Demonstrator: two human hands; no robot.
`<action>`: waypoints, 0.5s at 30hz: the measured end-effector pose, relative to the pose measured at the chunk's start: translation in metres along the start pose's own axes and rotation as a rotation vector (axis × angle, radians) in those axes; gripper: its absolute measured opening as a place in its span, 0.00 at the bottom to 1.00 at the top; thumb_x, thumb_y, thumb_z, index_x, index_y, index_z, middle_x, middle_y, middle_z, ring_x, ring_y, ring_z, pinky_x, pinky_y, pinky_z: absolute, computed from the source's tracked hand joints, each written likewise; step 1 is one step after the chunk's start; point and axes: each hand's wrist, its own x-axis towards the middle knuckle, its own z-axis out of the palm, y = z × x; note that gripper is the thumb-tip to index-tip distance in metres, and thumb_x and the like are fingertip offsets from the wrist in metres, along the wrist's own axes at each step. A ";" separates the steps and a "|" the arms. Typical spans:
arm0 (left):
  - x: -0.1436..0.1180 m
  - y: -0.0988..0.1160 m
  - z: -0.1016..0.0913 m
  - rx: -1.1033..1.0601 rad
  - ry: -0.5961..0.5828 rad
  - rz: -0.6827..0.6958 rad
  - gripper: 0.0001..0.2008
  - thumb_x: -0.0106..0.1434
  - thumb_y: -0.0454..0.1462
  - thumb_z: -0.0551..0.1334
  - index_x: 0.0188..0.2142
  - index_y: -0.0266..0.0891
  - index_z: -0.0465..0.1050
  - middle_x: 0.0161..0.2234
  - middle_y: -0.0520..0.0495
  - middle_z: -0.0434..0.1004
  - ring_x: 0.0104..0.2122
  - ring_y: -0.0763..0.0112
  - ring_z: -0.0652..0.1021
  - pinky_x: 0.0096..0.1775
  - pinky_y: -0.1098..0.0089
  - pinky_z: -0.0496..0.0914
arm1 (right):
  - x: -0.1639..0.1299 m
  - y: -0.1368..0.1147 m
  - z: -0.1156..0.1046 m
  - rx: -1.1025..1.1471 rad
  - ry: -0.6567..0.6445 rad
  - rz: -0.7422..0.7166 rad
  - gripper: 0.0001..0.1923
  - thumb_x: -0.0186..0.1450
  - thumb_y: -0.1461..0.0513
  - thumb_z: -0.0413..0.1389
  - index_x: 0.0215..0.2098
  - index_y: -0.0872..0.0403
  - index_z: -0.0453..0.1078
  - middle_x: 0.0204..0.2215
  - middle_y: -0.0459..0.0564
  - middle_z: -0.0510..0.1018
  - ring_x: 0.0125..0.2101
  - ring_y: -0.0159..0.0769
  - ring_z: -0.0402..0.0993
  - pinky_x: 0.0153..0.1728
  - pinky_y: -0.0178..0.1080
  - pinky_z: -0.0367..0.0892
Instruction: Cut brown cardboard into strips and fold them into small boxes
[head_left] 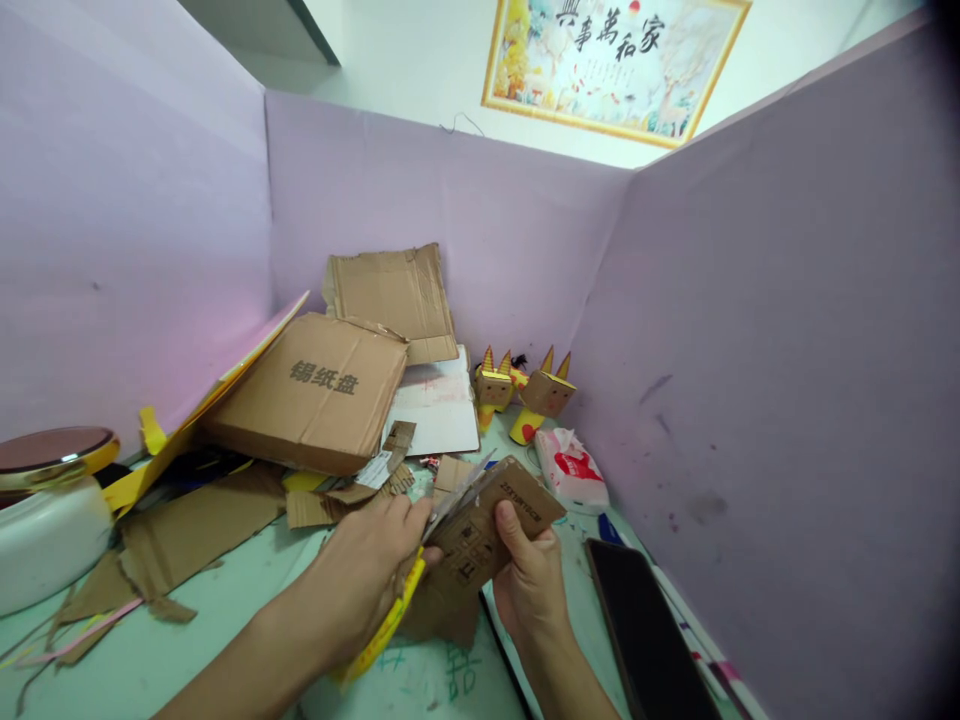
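Head view. Left hand [375,572] curled round the yellow handle of the scissors [397,614]; blades point forward from it, at the left edge of the printed cardboard piece [480,530]. Whether the card sits between the blades: cannot tell. Right hand [534,585] pinches that piece, thumb on the printed face, fingers mostly hidden behind, so the piece is held tilted between the two hands. Right of the right hand: dark phone [645,625], lying flat. Beyond the right hand: tissue pack [571,470]; farther off, two horned cardboard figures [550,394] side by side. Beyond the left hand: large carton [322,390], tilted. Left of the left hand: cardboard scraps [202,522], then a white container [52,548]
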 end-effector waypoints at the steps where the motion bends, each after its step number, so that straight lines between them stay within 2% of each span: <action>1: 0.001 0.001 0.000 0.016 -0.020 -0.012 0.12 0.65 0.41 0.48 0.44 0.40 0.63 0.37 0.45 0.72 0.37 0.60 0.74 0.35 0.64 0.68 | -0.001 0.000 0.000 0.021 0.004 0.012 0.26 0.49 0.57 0.63 0.45 0.55 0.66 0.39 0.52 0.77 0.38 0.40 0.74 0.41 0.44 0.68; 5: 0.003 0.000 0.005 0.018 -0.041 -0.071 0.09 0.64 0.39 0.49 0.40 0.40 0.64 0.35 0.45 0.73 0.34 0.61 0.75 0.32 0.66 0.66 | -0.003 0.002 0.002 0.096 0.000 0.068 0.26 0.49 0.58 0.64 0.45 0.54 0.65 0.38 0.50 0.77 0.37 0.38 0.74 0.40 0.43 0.69; 11: 0.008 -0.011 0.020 -0.066 0.012 -0.007 0.08 0.63 0.40 0.50 0.38 0.41 0.64 0.33 0.47 0.74 0.32 0.64 0.76 0.33 0.69 0.65 | -0.002 0.004 0.002 0.081 -0.017 0.053 0.25 0.51 0.57 0.63 0.45 0.55 0.66 0.40 0.53 0.77 0.38 0.41 0.74 0.41 0.46 0.69; 15: 0.010 -0.007 0.017 -0.029 -0.017 -0.010 0.09 0.64 0.39 0.49 0.38 0.40 0.64 0.33 0.45 0.76 0.33 0.60 0.77 0.32 0.67 0.66 | -0.001 0.005 0.000 0.084 -0.034 0.069 0.24 0.52 0.57 0.62 0.46 0.54 0.66 0.40 0.53 0.78 0.39 0.43 0.74 0.42 0.47 0.69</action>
